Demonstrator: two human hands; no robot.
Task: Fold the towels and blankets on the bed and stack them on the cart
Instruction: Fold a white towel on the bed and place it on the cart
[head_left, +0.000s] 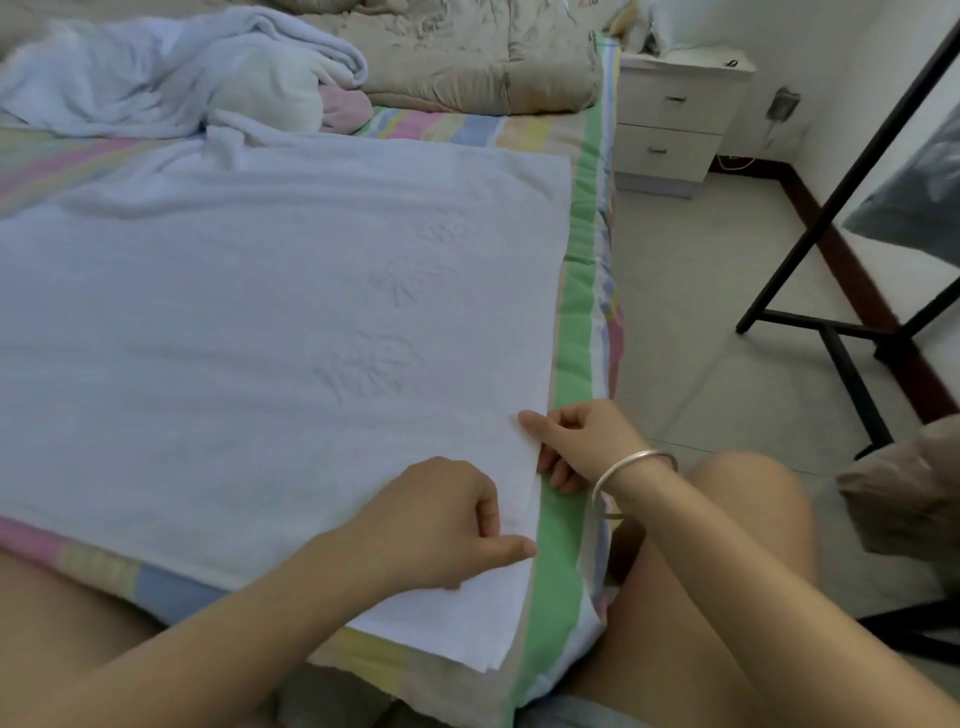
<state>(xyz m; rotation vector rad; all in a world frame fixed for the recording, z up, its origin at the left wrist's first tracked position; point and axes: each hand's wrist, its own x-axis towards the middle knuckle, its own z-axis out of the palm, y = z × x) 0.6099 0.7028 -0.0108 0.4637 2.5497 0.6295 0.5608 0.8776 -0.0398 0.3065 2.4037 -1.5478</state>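
White towel (270, 322) lies flat on the striped bed (576, 312); left hand (441, 519) and right hand (576, 441) pinch its 4 o'clock edge. Crumpled blankets (171, 78) at 11, nightstand (675, 114) at 1, black rack (852, 332) at 3.

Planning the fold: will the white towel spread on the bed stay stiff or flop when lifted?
Probably floppy: the white embossed towel lies limp with soft wrinkles. Likely light: the right hand just pinches its edge.
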